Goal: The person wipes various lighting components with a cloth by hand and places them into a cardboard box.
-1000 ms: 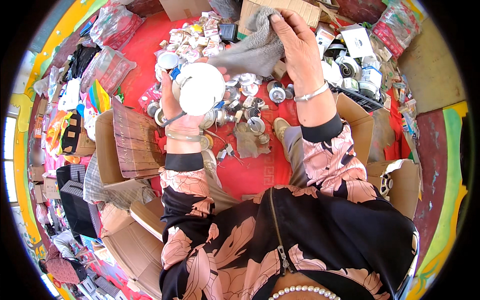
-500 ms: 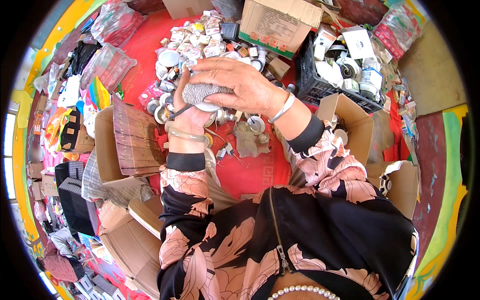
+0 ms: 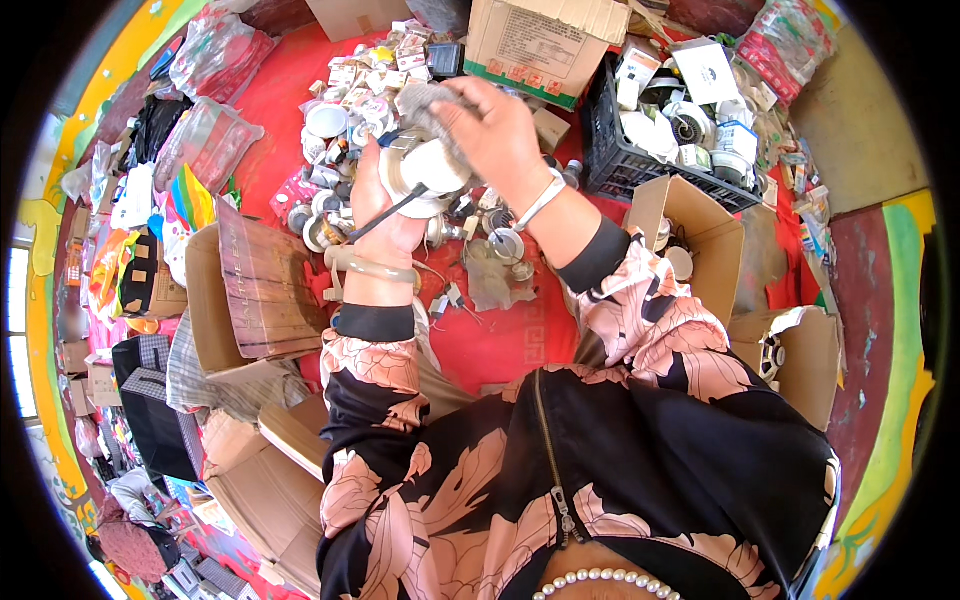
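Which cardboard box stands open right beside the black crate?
The open cardboard box at the black crate's near corner; the closed box lies beyond.

We see our left hand point(image 3: 385, 215) gripping a round white lamp fitting point(image 3: 425, 170) from below, a black cord point(image 3: 385, 212) trailing across the palm. Our right hand point(image 3: 495, 140) presses a grey cloth point(image 3: 430, 100) onto the fitting's top. Beyond the fitting lie small metal parts point(image 3: 340, 100) on the red floor point(image 3: 490, 350); a black crate point(image 3: 610, 160) sits to its right.
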Available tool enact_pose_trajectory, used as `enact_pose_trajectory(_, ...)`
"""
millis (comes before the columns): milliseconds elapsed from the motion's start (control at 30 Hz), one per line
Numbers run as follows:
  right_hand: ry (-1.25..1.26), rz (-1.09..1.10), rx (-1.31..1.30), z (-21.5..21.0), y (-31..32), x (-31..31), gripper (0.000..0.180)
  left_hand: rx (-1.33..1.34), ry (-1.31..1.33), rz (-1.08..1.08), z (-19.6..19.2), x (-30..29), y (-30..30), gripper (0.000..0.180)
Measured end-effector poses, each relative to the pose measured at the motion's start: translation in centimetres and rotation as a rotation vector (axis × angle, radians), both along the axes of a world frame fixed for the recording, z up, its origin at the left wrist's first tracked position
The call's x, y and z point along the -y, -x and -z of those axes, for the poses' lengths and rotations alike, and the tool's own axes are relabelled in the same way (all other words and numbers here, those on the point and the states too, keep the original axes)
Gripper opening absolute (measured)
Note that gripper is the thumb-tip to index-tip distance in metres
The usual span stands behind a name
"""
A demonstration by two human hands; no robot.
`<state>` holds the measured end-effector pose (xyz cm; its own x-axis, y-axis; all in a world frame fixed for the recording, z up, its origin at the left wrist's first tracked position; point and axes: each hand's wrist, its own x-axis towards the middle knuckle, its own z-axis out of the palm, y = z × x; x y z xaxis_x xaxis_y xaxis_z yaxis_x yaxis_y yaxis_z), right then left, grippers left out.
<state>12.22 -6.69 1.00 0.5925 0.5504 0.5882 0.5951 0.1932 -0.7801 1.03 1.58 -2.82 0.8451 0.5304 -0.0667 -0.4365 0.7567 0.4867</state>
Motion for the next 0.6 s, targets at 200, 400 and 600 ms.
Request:
enact_pose_trajectory(200,-0.248,-0.314,-0.769,-0.8,-4.8,1.0,0.026,0.193,0.153,0.223,-0.7,-1.0,1.2,0.07)
enact_pose_trajectory(400,-0.025,-0.492,0.325,-2.2,0.1,1.3,0.034,0.067,0.065,-0.042,-1.2,-0.8,0.5,0.058)
enact_pose_trajectory(600,-0.002,-0.586,0.019,-0.5,0.8,0.7,0.03,0.0,-0.042,-0.057,-2.2,0.1,1.0,0.054)
